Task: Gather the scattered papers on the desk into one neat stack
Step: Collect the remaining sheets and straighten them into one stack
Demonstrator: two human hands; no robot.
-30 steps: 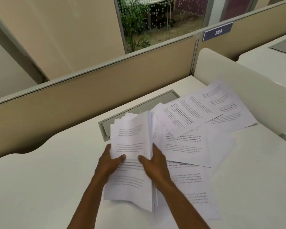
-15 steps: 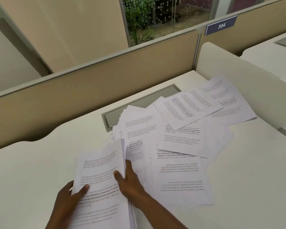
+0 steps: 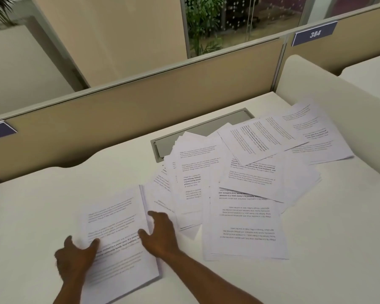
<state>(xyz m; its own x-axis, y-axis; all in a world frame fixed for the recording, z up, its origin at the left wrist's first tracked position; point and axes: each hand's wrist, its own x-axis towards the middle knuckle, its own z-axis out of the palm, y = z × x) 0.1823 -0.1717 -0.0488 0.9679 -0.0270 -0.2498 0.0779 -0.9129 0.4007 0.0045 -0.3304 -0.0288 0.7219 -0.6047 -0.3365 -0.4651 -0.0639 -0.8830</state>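
Nearest you, at the front of the bench (image 3: pixel 31 216), your left hand (image 3: pixel 75 257) gripped the left edge of the gathered stack (image 3: pixel 116 233), thumb curled onto the top sheet, fingers under or behind the edge, not fully visible. Your right hand (image 3: pixel 160 233) sat at the stack's right edge, fingers loosely spread and bent, thumb on the top page; whether the fingers actually clamped the edge, can't tell. Stack lay flat on the bench, tilted a bit, edges roughly squared, printed text facing up.

Just right of the stack, loose sheets (image 3: pixel 246 227) lay overlapping, some printed upside down to you. Beyond those, a fanned pile (image 3: pixel 198 163) partly covered a grey cable hatch (image 3: pixel 206 128) set into the bench. Further right, more scattered pages (image 3: pixel 316 137) reached toward the white side divider (image 3: pixel 338 88).

At the back, a beige partition (image 3: pixel 140 106) ran across, with a blue tag (image 3: pixel 314 34) reading 384. Behind that, glass and a green plant (image 3: pixel 202 25).
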